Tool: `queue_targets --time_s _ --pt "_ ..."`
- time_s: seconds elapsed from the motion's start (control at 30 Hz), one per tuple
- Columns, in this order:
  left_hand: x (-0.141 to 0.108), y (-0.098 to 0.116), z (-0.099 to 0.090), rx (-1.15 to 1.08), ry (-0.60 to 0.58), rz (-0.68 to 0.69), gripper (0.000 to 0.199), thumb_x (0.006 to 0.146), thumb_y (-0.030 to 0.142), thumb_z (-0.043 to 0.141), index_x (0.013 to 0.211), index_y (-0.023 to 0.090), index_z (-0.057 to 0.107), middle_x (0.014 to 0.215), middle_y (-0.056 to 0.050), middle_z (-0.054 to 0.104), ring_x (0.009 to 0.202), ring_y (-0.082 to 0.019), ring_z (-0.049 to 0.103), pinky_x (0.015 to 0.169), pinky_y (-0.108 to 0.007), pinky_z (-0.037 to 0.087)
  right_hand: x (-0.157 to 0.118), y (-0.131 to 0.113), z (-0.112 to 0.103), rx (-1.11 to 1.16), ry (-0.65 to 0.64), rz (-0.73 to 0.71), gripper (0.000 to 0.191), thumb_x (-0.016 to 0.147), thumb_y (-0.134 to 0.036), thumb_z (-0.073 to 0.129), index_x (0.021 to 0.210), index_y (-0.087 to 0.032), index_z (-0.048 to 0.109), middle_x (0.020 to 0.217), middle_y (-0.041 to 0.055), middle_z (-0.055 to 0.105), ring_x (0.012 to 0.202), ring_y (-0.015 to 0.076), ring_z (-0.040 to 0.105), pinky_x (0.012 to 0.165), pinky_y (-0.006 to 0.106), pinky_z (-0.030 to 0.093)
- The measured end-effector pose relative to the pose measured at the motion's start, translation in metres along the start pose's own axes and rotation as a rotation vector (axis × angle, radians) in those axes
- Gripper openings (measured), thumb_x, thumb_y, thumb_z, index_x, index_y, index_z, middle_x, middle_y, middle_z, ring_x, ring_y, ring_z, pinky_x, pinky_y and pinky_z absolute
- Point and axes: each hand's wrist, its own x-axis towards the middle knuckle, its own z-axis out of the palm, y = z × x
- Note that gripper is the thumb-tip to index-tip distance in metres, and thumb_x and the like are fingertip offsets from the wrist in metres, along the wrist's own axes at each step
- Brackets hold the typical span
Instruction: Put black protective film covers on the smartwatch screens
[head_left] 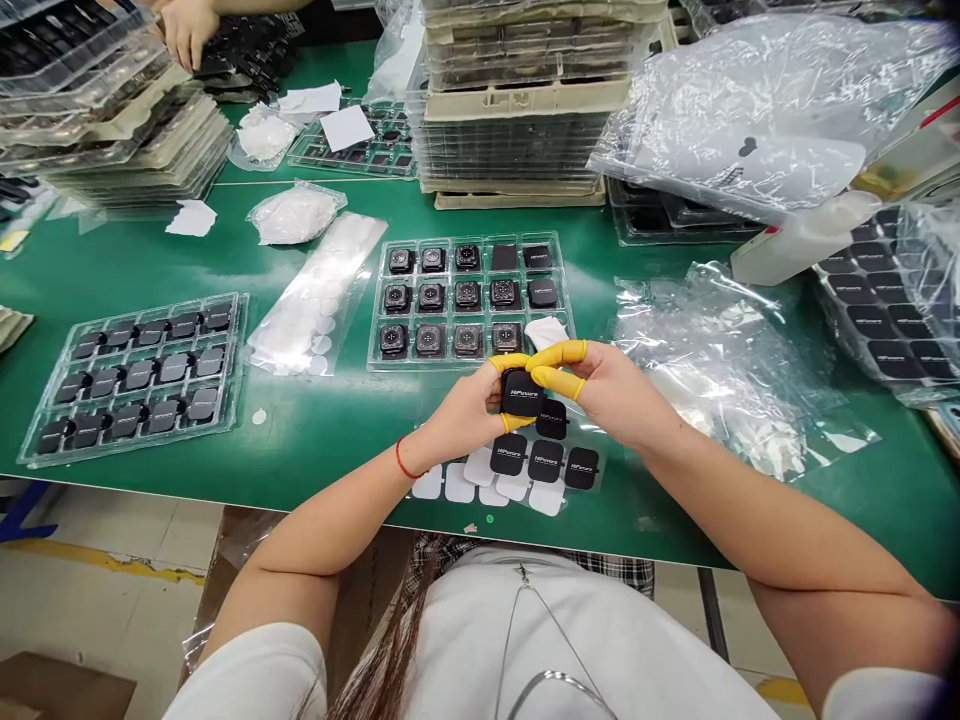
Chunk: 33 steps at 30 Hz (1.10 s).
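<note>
Green bench (315,430), tray (484,316) at eleven o'clock — for reach, presumably; left hand (480,400) grips black piece (523,398), right hand (592,385) steadyingly pinches its corner.

Just beyond the left fingers (517,423), the tray of black pieces (448,362) is blocking a low pass forward, and past it the tall tray stack (517,140) is rising. Loose clear bags (720,350) are crowding the outer side of the right fingers (559,382). Left of the left fingers, bare green tabletop (315,430) is leaving a lane toward the second tray (240,345).
</note>
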Motion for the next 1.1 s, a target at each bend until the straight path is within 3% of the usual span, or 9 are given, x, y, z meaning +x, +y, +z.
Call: queue_targets --time_s 0.6,0.73,0.83,0.93,1.0,1.1 --pt "-0.001 0.001 -0.003 0.086 -0.035 -0.002 0.058 0.081 0.023 0.07 0.134 0.023 0.047 0.116 -0.006 0.067 0.094 -0.016 0.069 0.088 -0.033 0.059 0.001 0.002 -0.004 -0.197 0.019 -0.081 0.017 0.082 -0.037 0.066 0.085 -0.021 0.071 0.092 0.0031 0.071 0.085 0.02 0.063 0.082 0.036 0.05" --pt "0.0 0.0 -0.003 0.052 -0.028 -0.015 0.057 0.081 0.022 0.071 0.133 0.022 0.048 0.116 -0.006 0.067 0.095 -0.016 0.069 0.088 -0.033 0.058 -0.001 0.006 -0.005 -0.475 0.141 -0.285 0.015 0.087 -0.031 0.059 0.087 -0.021 0.071 0.088 0.0045 0.071 0.085 0.0225 0.062 0.087 0.043 0.047" --pt "0.001 0.0 -0.003 0.005 -0.017 -0.021 0.055 0.08 0.023 0.072 0.131 0.023 0.049 0.113 -0.005 0.067 0.093 -0.015 0.068 0.086 -0.03 0.057 -0.003 0.01 -0.001 -0.678 0.226 -0.453 0.024 0.088 -0.035 0.06 0.104 -0.02 0.069 0.097 0.0084 0.07 0.096 0.0279 0.062 0.093 0.049 0.043" --pt "0.001 0.001 -0.002 -0.022 -0.031 -0.042 0.053 0.078 0.02 0.072 0.127 0.022 0.051 0.11 -0.004 0.067 0.087 -0.013 0.066 0.077 -0.026 0.055 -0.002 0.012 0.006 -0.673 0.059 -0.391 0.049 0.08 -0.041 0.072 0.123 -0.021 0.061 0.112 0.0094 0.069 0.098 0.0293 0.062 0.086 0.045 0.048" --pt "0.0 0.003 -0.001 -0.066 -0.053 -0.057 0.049 0.077 0.018 0.072 0.122 0.021 0.053 0.109 -0.004 0.066 0.086 -0.013 0.065 0.075 -0.025 0.054 0.0 0.012 0.009 -0.632 -0.037 -0.32 0.042 0.08 -0.037 0.071 0.119 -0.023 0.063 0.109 0.0061 0.071 0.093 0.0267 0.064 0.081 0.041 0.05" --pt "0.001 0.007 0.001 -0.159 -0.101 -0.101 0.051 0.075 0.016 0.073 0.122 0.02 0.054 0.103 -0.004 0.066 0.087 -0.014 0.064 0.077 -0.028 0.054 0.002 0.013 0.009 -0.526 -0.026 -0.228 0.025 0.088 -0.034 0.058 0.108 -0.022 0.069 0.099 0.0036 0.073 0.086 0.0233 0.066 0.079 0.037 0.051"
